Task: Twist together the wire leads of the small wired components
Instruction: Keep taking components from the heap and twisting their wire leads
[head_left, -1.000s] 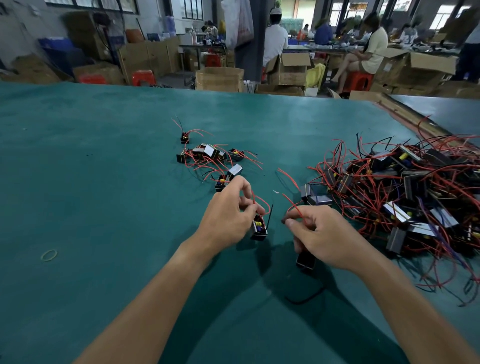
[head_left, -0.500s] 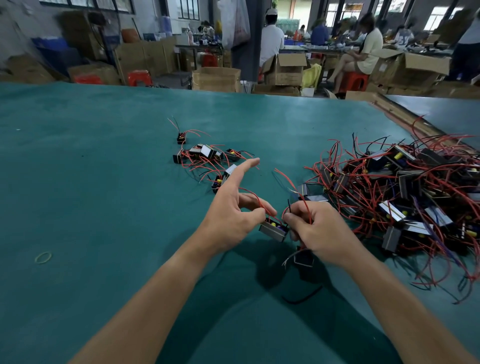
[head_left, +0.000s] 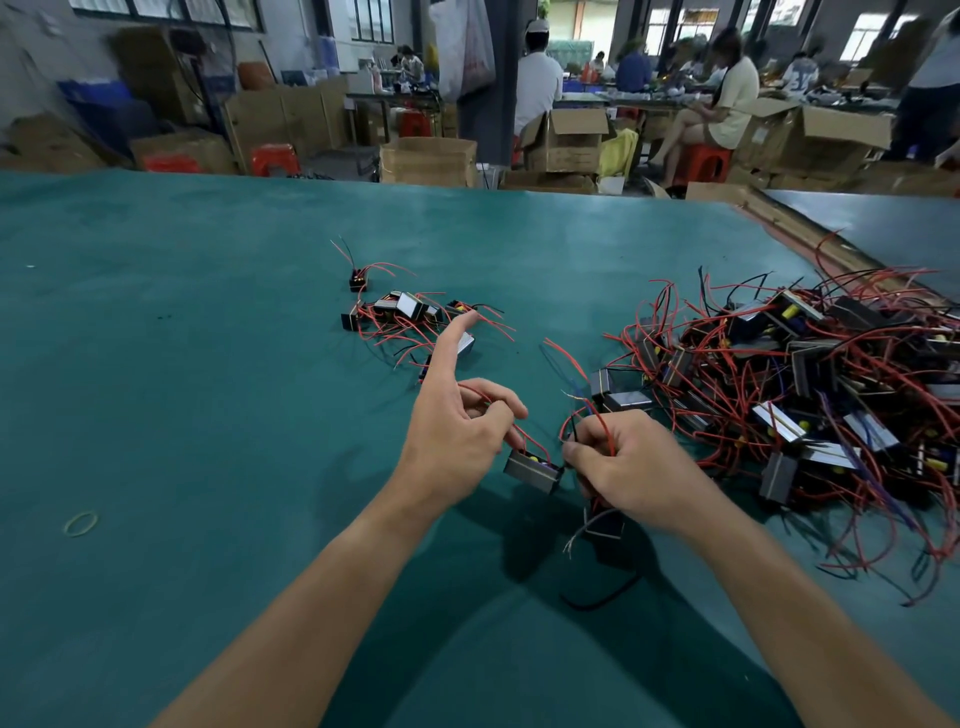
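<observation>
Green bench (head_left: 182, 364): it carries all the parts that I see.
Left hand (head_left: 452, 441): the index finger points straight away from me; the thumb and the other fingers (head_left: 511, 410) pinch one of the red leads (head_left: 605, 434).
Right hand (head_left: 634, 467): its fingers are curled and pinch more red leads, which rise above the knuckles.
Component (head_left: 532, 470): a small grey block that hangs tilted between both hands, just under the left fingertips and touching the right ones.
Second component (head_left: 605, 525): it sits under the right hand, partly hidden; I cannot tell if it rests on the bench.
Small group (head_left: 410, 312): a few wired parts beyond the left hand.
Big pile (head_left: 805, 389): many tangled parts to the right.
Rubber band (head_left: 80, 523): it lies far left, well apart.
</observation>
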